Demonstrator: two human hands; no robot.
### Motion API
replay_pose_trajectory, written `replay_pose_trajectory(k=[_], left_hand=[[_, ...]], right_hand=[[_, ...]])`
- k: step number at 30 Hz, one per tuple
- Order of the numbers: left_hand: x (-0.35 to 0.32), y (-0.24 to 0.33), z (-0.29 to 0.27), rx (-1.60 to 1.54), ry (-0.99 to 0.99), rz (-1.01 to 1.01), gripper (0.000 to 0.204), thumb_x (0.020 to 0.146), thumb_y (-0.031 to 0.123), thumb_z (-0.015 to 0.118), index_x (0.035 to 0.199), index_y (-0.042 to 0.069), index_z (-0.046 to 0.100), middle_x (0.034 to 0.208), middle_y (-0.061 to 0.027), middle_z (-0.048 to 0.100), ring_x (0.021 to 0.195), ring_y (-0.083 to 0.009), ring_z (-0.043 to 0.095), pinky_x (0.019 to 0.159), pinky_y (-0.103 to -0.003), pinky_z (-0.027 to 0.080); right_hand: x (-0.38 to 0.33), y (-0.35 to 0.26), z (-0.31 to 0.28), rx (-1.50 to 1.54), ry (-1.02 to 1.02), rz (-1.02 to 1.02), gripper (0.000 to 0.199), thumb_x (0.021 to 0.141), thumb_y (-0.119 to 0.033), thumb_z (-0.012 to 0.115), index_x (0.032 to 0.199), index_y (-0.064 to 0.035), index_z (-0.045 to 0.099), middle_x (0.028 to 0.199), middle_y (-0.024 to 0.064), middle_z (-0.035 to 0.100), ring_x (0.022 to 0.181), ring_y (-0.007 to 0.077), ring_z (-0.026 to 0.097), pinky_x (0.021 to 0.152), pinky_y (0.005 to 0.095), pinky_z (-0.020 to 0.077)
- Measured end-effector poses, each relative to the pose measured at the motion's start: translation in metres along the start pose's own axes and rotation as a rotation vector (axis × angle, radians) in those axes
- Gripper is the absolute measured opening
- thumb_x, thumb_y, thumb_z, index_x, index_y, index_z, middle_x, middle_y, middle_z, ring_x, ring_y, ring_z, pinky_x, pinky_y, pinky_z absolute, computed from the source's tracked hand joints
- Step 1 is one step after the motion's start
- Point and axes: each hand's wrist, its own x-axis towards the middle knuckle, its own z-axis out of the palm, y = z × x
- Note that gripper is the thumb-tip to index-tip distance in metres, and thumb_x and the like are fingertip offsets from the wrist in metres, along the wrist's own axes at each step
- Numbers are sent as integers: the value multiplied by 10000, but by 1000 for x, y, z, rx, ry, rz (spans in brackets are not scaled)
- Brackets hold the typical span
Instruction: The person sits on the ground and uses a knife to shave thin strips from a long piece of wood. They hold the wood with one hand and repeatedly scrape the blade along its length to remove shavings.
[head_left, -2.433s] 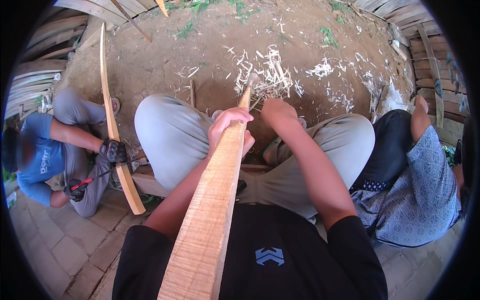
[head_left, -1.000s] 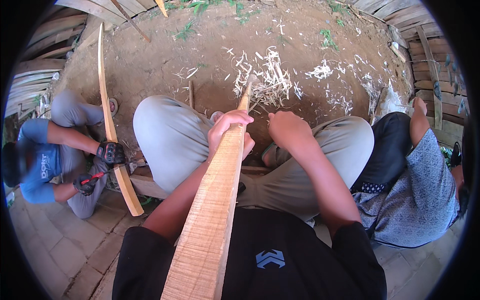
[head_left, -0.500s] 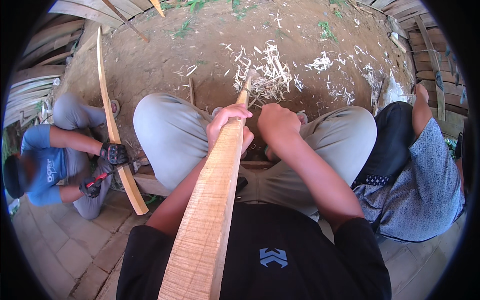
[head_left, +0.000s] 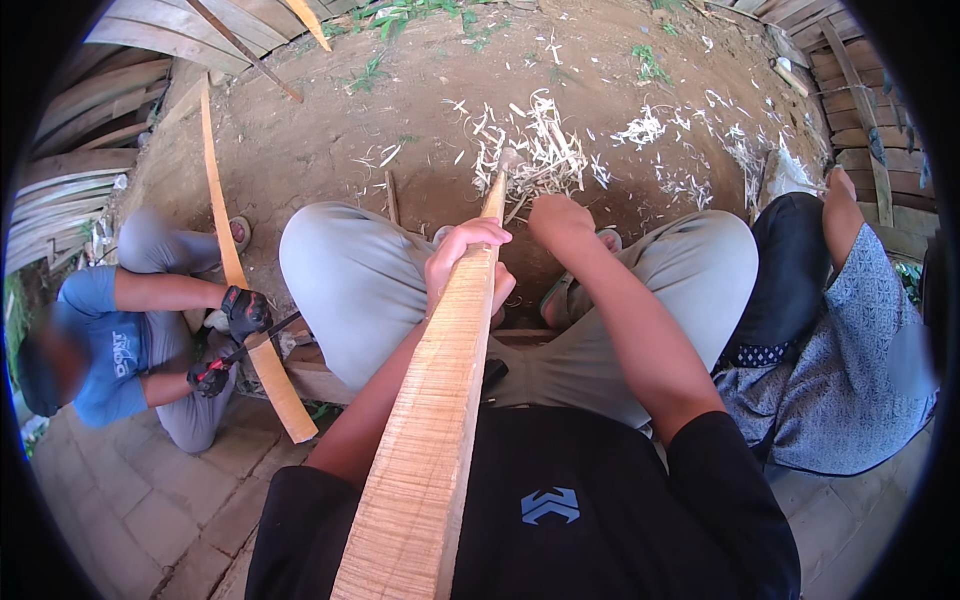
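A long, squared piece of pale wood runs from the lower edge, past my chest, to a narrow far end between my knees. My left hand is wrapped round it near that narrow end, thumb side on top. Just right of the far end my right hand is closed in a fist. Its fingers face away from view, so whatever it grips is hidden. A heap of curled wood shavings lies on the ground beyond both hands.
At the left, a person in black gloves works a tool along a curved wooden strip. Another person in a patterned garment sits close on my right. Plank walls border the dirt ground.
The whole view has shifted slightly. My left hand still grips the wood, and my right fist stays beside its far end. The gloved person's hands and tool have moved a little.
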Motion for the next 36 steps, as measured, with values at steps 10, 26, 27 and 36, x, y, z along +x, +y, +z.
replay_pose_trajectory(k=[10, 26, 27, 36], left_hand=[[-4, -4, -4, -65, -10, -51, 406, 639, -87, 710, 999, 59, 590, 1005, -68, 673, 1092, -243, 624, 969, -348, 451], [-12, -3, -3, -11, -24, -90, 387, 654, -67, 693, 980, 90, 554, 961, -36, 676, 1115, -215, 629, 934, -334, 428], [-11, -3, -4, 10, -38, -76, 388, 657, -75, 679, 984, 88, 550, 965, -40, 675, 1117, -219, 628, 928, -334, 436], [-11, -5, -3, -11, -49, -4, 384, 677, -98, 608, 1015, 64, 529, 987, -82, 652, 1127, -245, 619, 990, -356, 454]], right_hand=[[-105, -3, -68, -152, 81, -105, 477, 1030, -373, 445, 959, 8, 721, 947, 226, 724, 931, 408, 706, 827, 494, 563], [-98, -10, -44, -133, 174, -71, 407, 1009, -353, 509, 971, -13, 729, 946, 208, 732, 909, 377, 725, 789, 462, 588], [-95, -10, -41, -119, 183, -78, 405, 1008, -352, 511, 977, -13, 730, 946, 207, 732, 905, 376, 726, 788, 461, 589], [-83, -15, -49, -87, 173, -62, 242, 906, -139, 556, 1025, -56, 750, 1033, 156, 743, 976, 321, 733, 806, 410, 597]])
